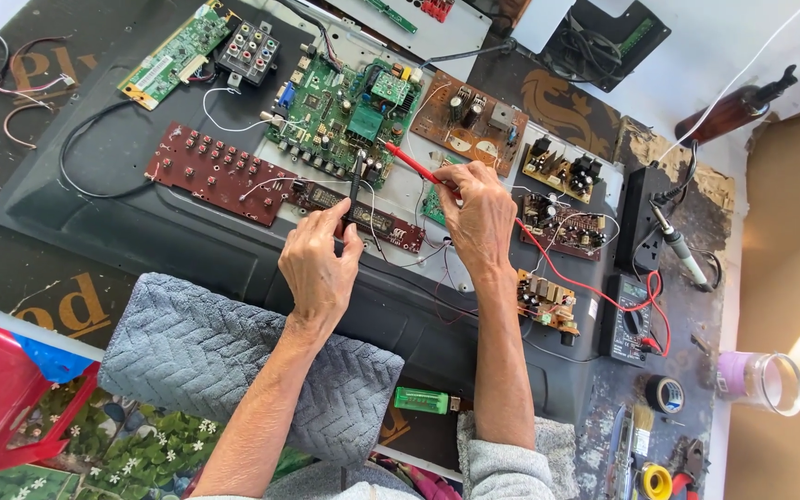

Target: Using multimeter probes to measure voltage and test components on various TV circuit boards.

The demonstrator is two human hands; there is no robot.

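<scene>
Cluttered desk, dark TV back panel (141, 222) lying across it, covered in boards. We are pinching a black probe (356, 181) in our left hand (319, 264) and a red probe (411, 165) in our right hand (479, 215), both hands closed on them, tips touching the green main board (344, 111) near the panel's far edge. Risk, as we are judging it: a tip slipping between crowded pins and bridging them, or the red lead (567, 268) trailing to the multimeter (629, 319) at the right edge snagging the small boards.
</scene>
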